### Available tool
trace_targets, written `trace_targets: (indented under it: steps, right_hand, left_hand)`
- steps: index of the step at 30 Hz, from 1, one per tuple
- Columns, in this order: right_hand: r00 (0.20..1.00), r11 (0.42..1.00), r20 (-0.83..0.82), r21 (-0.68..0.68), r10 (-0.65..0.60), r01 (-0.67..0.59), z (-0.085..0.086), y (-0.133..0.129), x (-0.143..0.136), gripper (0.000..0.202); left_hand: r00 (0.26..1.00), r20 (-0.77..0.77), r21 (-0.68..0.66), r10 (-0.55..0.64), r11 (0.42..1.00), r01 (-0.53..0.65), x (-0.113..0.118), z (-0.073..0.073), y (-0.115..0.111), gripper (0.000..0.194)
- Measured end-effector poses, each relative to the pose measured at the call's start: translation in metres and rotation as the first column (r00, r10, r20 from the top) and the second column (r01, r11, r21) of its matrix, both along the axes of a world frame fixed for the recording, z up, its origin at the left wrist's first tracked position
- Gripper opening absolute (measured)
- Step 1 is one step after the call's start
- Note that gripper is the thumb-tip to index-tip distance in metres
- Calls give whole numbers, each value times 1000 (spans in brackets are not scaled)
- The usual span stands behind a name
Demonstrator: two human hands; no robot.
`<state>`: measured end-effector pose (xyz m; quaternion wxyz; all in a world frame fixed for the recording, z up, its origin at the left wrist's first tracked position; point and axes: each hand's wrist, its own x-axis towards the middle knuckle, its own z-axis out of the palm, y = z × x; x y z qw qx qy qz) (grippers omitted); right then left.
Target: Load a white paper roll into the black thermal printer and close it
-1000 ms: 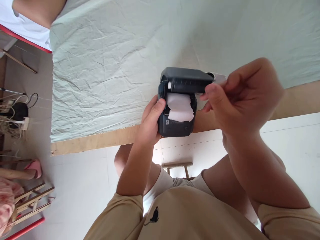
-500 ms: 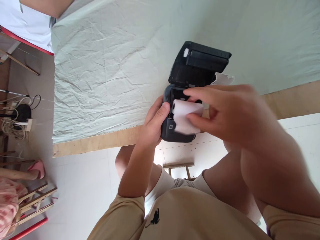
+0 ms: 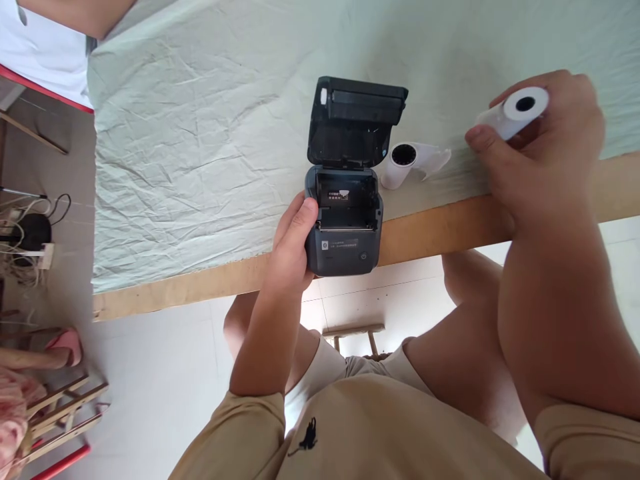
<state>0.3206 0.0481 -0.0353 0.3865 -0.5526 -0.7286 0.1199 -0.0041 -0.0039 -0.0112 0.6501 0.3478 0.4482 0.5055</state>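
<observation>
My left hand (image 3: pixel 295 230) is closed round the left side of a dark grey portable label printer (image 3: pixel 345 253), the thumb on its top edge. The printer's lid (image 3: pixel 350 127) stands open, and its paper bay (image 3: pixel 347 203) shows no roll inside. Off to the right, my right hand (image 3: pixel 545 147) grips a white paper roll (image 3: pixel 520 113) with a dark hollow core, held at the cloth. Between the printer and that hand stands a second white roll (image 3: pixel 397 170) with a wider dark core and a loose strip trailing to the right.
A pale green cloth (image 3: pixel 210 147) covers the table, whose bare wooden edge (image 3: pixel 200 287) runs along my side. At top left another person's arm (image 3: pixel 80 13) rests near the cloth. Cables (image 3: pixel 25 247) and a wooden chair (image 3: pixel 65 413) are on the floor at left.
My right hand has lifted the white paper roll out of the printer's bay and carried it right, over the cloth. The printer, in my left hand, has shifted slightly left.
</observation>
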Motion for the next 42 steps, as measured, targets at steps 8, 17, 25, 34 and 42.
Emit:
trace_targets:
  steps: [8, 17, 25, 34, 42]
  right_hand:
    - [997, 971, -40, 230, -64, 71, 36, -18, -50, 48]
    - [998, 999, -53, -34, -42, 40, 4, -1, -86, 57]
    - [964, 942, -251, 335, 83, 7, 55, -32, -102, 26]
    - [986, 980, 85, 127, 142, -152, 46, -31, -139, 15]
    - [946, 920, -82, 272, 314, -282, 40, -37, -136, 15]
  left_hand:
    - [1000, -19, 19, 0, 1000, 0, -2, 1, -2, 46]
    - [1000, -17, 20, 7, 1000, -7, -2, -1, -3, 45]
    - [1000, -19, 24, 1, 1000, -1, -2, 0, -2, 44]
    - [999, -27, 53, -46, 997, 48, -3, 9, 1, 39]
    - [999, -20, 82, 41, 996, -39, 2, 3, -1, 57]
